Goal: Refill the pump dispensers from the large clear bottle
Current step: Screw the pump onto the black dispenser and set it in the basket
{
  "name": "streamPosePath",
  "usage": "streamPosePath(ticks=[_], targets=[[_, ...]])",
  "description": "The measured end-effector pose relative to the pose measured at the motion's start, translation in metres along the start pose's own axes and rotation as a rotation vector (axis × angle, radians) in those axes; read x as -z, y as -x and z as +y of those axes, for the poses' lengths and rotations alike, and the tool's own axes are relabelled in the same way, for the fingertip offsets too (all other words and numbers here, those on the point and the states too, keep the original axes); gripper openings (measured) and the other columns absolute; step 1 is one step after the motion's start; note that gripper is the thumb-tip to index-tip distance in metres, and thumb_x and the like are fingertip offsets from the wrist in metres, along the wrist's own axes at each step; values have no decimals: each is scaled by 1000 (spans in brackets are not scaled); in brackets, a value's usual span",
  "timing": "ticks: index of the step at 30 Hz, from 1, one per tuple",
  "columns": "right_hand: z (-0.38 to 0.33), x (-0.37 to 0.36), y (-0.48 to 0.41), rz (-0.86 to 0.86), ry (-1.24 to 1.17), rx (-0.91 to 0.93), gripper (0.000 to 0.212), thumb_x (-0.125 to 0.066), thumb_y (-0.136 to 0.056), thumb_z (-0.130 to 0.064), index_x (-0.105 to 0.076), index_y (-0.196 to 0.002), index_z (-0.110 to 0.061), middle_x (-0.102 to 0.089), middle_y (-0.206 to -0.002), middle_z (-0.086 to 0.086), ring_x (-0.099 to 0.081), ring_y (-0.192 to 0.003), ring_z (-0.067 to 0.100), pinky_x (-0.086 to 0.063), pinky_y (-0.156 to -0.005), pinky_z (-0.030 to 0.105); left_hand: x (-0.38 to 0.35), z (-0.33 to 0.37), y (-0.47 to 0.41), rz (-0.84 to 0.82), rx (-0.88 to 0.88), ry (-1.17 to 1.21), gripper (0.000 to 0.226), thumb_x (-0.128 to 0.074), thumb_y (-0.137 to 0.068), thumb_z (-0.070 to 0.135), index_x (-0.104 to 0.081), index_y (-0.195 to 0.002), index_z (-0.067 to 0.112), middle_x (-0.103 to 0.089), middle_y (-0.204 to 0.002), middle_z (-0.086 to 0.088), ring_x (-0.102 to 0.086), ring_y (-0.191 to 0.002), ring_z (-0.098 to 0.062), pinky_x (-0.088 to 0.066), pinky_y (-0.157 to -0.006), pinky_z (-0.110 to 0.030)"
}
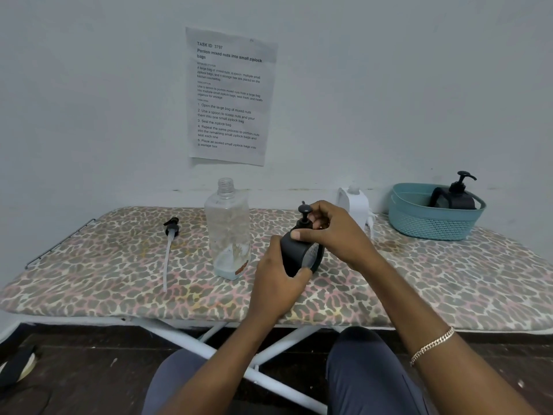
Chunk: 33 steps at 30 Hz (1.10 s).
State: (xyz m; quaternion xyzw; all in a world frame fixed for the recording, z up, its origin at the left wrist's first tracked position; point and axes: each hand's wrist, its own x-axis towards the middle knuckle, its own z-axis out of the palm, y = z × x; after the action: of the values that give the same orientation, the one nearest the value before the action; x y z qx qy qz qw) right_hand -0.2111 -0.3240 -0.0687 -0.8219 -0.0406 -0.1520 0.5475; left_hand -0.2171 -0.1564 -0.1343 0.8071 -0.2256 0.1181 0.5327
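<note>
Half the dark dispenser (pixel 294 252) hides under gripping left hand (pixel 277 281) and right hand (pixel 338 232).

Matt dark plastic dispenser (pixel 299 256), glossy clear plastic bottle (pixel 228 232), printed cloth ironing-board cover (pixel 419 280), paper sheet (pixel 229 97).

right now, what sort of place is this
Likely a makeshift recording workstation: a leopard-print ironing board serves as table, a printed task sheet hangs on the wall, and a teal basket holds a pump dispenser.

Clear bottle (pixel 227 232) upright, uncapped, nearly empty; dark pump dispenser (pixel 299 254) tilted, just right of it.
</note>
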Motion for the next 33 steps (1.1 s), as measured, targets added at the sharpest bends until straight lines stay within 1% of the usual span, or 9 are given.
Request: streamPosePath(ticks=[5,8,12,15,19,23,26,29,33], targets=[[-1,16,0,-191,-120,-29,31,-76,-93,-4,-76,-123,-14,-78,-121,-5,-70,-118,10,-52,-106,32,0,0,0,-4,-2,-2,38,-74,-86,25,-43,-108,28,-59,-88,5,-56,-70,-6,-42,-54,-16],[0,9,0,-82,-82,-21,27,-82,-87,-5,-80,-112,-16,-80,-111,-5,-73,-108,8,-53,-98,30,0,1,0,-5,8,4,38,-73,-86,24,-42,-107,29,-58,-88,5,-55,-69,-5,-42,-53,-16],[0,-3,1,69,10,-27,36,-96,-73,-28,-69,-97,-21,-74,-100,-7,-70,-96,10,-53,-84,26,0,1,1,-12,6,-1,37,-72,-87,25,-41,-107,28,-56,-86,4,-52,-66,-6,-40,-52,-17],[0,1,1,-16,-14,-24,33,-92,-80,-29,-73,-106,-23,-77,-104,-9,-72,-101,8,-54,-89,25,1,0,1,-9,8,-6,37,-73,-86,26,-42,-107,29,-57,-88,4,-53,-68,-7,-41,-53,-16],[-1,14,3,-213,-190,-16,30,-74,-94,-1,-76,-121,-14,-78,-120,-2,-71,-116,9,-54,-94,17,-1,0,0,-2,2,-14,38,-73,-85,26,-43,-107,29,-58,-87,4,-54,-70,-9,-42,-54,-16],[3,6,1,-60,-185,1,19,-83,-83,3,-77,-96,-10,-81,-104,4,-75,-104,22,-59,-95,36,0,1,1,-7,6,-2,37,-73,-86,25,-42,-106,29,-58,-87,4,-54,-69,-6,-42,-54,-16],[5,-4,-1,14,-89,33,26,-88,-80,-4,-67,-81,-20,-80,-100,-1,-74,-104,22,-56,-100,48,0,1,0,-4,9,10,36,-73,-86,24,-43,-107,29,-58,-86,3,-54,-68,-6,-42,-53,-17],[6,-1,-2,-31,-68,30,17,-85,-86,-14,-73,-98,-14,-79,-107,0,-73,-110,21,-54,-105,51,0,1,1,-2,12,7,36,-73,-86,26,-43,-105,28,-57,-85,3,-53,-66,-7,-41,-52,-17],[3,9,1,-163,-156,12,28,-71,-99,-7,-76,-124,-16,-78,-122,-7,-69,-121,8,-53,-107,32,0,0,0,0,16,-2,37,-73,-85,28,-42,-105,29,-58,-86,5,-54,-69,-8,-41,-53,-16]])
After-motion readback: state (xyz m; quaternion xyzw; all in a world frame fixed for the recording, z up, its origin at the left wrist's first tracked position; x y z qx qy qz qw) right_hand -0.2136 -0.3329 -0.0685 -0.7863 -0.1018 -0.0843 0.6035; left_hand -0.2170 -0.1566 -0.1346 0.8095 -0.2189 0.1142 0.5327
